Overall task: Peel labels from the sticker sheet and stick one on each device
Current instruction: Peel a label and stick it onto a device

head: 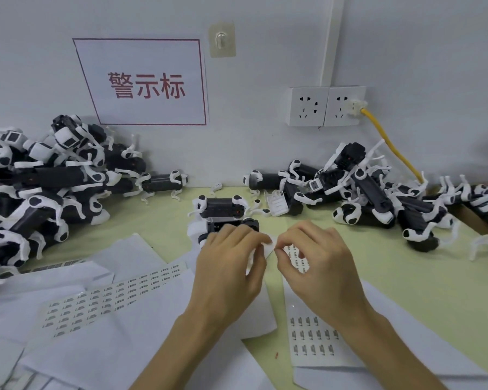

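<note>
**Head view: both hands work the far end of the sticker sheet, close to the next device.**
The left hand [231, 263] pinches the lifted white corner of the sticker sheet [313, 336], probably to steady it. The right hand [316, 263] nips that edge between thumb and forefinger, likely starting a label. The sheet trails toward the near edge of the tabletop [406, 277]. One device [248, 222] lies just beyond the fingers, within easy reach.

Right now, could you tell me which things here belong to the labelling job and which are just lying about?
Job: sticker sheet pinched by left hand and right hand, spare sheet, device before them, left device pile, right device pile.
Lying about: wall sign, sockets, yellow cable, hook.
</note>
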{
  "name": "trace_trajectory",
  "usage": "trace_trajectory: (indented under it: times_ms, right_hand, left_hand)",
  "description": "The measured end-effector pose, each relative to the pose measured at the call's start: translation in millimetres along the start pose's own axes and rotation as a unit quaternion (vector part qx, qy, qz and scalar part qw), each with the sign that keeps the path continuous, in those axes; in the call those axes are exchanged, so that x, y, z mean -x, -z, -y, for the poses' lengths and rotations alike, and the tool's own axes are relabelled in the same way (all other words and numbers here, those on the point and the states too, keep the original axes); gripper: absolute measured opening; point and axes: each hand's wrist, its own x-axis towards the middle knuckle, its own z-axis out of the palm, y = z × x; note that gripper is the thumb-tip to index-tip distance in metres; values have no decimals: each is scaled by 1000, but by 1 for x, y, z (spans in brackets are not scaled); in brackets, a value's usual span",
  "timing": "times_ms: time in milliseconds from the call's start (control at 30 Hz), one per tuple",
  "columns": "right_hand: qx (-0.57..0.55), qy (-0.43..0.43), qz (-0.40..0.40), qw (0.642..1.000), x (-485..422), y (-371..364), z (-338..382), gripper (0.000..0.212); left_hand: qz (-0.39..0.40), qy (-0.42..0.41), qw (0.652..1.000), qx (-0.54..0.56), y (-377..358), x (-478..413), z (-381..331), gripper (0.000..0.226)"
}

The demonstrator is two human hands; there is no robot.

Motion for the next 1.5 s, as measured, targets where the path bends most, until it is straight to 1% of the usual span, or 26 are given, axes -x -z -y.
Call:
trace_trajectory:
  times_ms: [100, 133, 200, 233, 267, 367, 467, 533, 600, 667, 700, 733, 767, 833, 867, 900, 933, 967, 1100, 1167, 1200, 1233, 1300, 1333, 1400, 1500]
  right_hand:
    - [-38, -37, -7, 999, 0, 0, 0, 20]
    - [-70, -59, -9, 996, 1, 0, -1, 21]
    - [-133, -98, -10, 986, 2, 0, -3, 22]
    - [-142, -109, -7, 984, 2, -1, -2, 22]
    - [-138, -115, -2, 984, 3, -2, -1, 21]
    - [-131, -126, 9, 983, 7, -7, 0, 17]
    - [-153, -136, 14, 979, 8, -9, 3, 11]
    - [-165, -147, 17, 975, 8, -10, 4, 12]
    - [-173, -159, 18, 972, 8, -10, 6, 17]
    - [-199, -185, 14, 962, 8, -9, 8, 21]
    - [-228, -210, 13, 951, 6, -9, 9, 21]
    - [-276, -246, 15, 929, 5, -9, 10, 18]
    - [-342, -287, 19, 895, 3, -8, 10, 13]
    - [-487, -360, 37, 795, -1, -5, 9, 6]
    - [-532, -382, 44, 754, -2, -5, 7, 7]
    - [-552, -396, 48, 733, -3, -3, 6, 9]
    - [-555, -403, 50, 726, -4, -2, 5, 8]
    - [-550, -406, 50, 728, -5, -1, 3, 6]
    - [-526, -407, 35, 747, -7, 4, -5, 13]
    - [-516, -409, 27, 752, -8, 6, -7, 14]
    - [-495, -402, 20, 770, -8, 8, -7, 10]
    - [-459, -388, 7, 799, -8, 9, -7, 7]
    - [-371, -336, -27, 865, -8, 11, -7, 7]
    - [-351, -312, -37, 882, -8, 13, -7, 5]
    - [-365, -293, -19, 884, -9, 13, -5, 5]
    - [-374, -286, 42, 881, -10, 9, -3, 4]
  left_hand:
    - [6, 71, 997, -40, 4, -5, 15, 41]
    - [26, 99, 993, -67, 5, -6, 22, 49]
    - [99, 157, 976, -115, 8, -6, 36, 61]
    - [128, 181, 967, -128, 8, -5, 42, 65]
    - [139, 199, 962, -129, 8, -4, 46, 64]
    - [109, 219, 964, -102, 9, -3, 50, 54]
    - [87, 249, 963, -56, 9, -5, 50, 48]
    - [66, 265, 961, -30, 8, -6, 50, 43]
    - [24, 288, 957, 15, 8, -5, 48, 41]
    - [-27, 323, 941, 100, 9, -7, 43, 37]
    - [-44, 338, 926, 163, 9, -8, 40, 35]
    - [-49, 350, 906, 232, 9, -10, 36, 32]
    - [-42, 358, 884, 299, 8, -11, 32, 28]
    - [5, 373, 823, 429, 4, -10, 20, 22]
    - [31, 381, 789, 481, 1, -8, 13, 25]
    - [52, 387, 763, 515, -3, -5, 6, 32]
    - [68, 393, 750, 528, -6, -2, 1, 39]
    - [81, 395, 748, 527, -10, 1, -1, 42]
    - [112, 385, 751, 524, -17, 5, 0, 35]
    - [117, 400, 741, 526, -17, 6, 2, 36]
    - [126, 404, 736, 528, -16, 6, 2, 36]
    - [141, 399, 738, 525, -16, 6, 3, 35]
    - [173, 373, 752, 515, -17, 7, 4, 34]
    - [184, 360, 756, 514, -17, 7, 4, 33]
    - [196, 341, 763, 514, -19, 7, 4, 29]
    - [198, 325, 774, 505, -20, 6, 2, 13]
